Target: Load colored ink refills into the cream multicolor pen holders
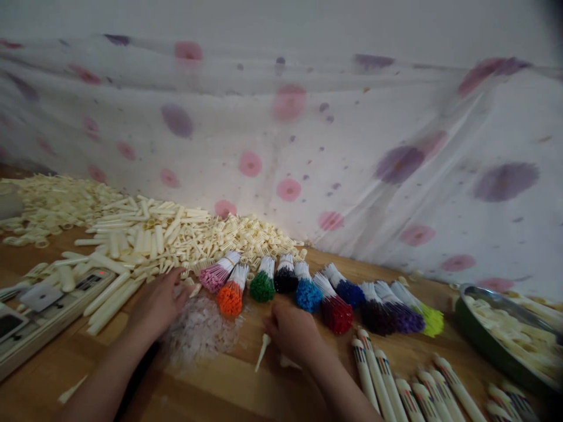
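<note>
My left hand [157, 305] lies on the wooden table [220, 387], fingers reaching into the edge of a heap of cream plastic parts [176, 234], next to a pile of small clear pieces [200, 331]. Its fingertips are curled and partly hidden. My right hand [292, 333] is closed in a loose grip, with a cream pen part [263, 350] sticking out on its left side. Just beyond both hands lies a row of bundled pen refills with coloured tips: pink [214, 276], orange [230, 298], green [263, 286], black [286, 278], blue [307, 293], red [336, 312].
Assembled multi-colour pens [396, 381] lie in a row at the lower right. A green-rimmed metal bowl [479, 343] with cream parts stands at the right edge. A power strip [53, 305] sits at the left. A spotted cloth [308, 146] hangs behind the table.
</note>
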